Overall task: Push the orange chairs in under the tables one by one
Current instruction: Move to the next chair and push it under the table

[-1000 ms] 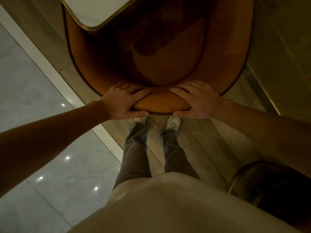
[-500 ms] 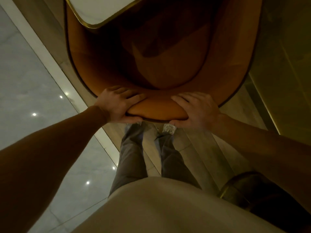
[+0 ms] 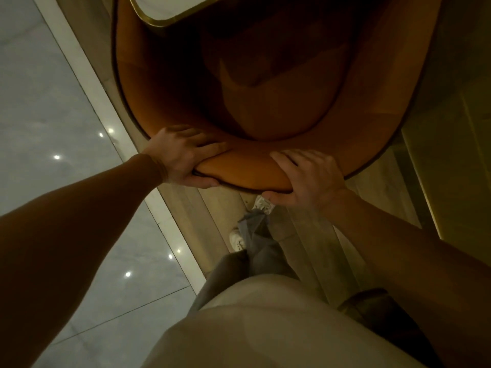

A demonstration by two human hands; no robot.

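An orange chair (image 3: 265,83) with a curved, tub-shaped back fills the upper middle of the head view. Its front reaches under a white table (image 3: 162,9) with a gold rim at the top. My left hand (image 3: 183,155) grips the top edge of the backrest on the left, fingers over the inside, thumb underneath. On the right of the same edge my right hand (image 3: 308,179) holds the backrest in the same way. The chair's legs are hidden.
Wooden floor (image 3: 305,235) lies under the chair and my feet. A pale strip borders it, with glossy grey tiles (image 3: 53,115) to the left. A lit yellowish panel (image 3: 457,155) runs along the right. Part of another dark rounded chair (image 3: 372,301) shows at the lower right.
The chair has slid forward, further under the table, with both hands on its backrest. My arms have stretched out and one foot has stepped forward.
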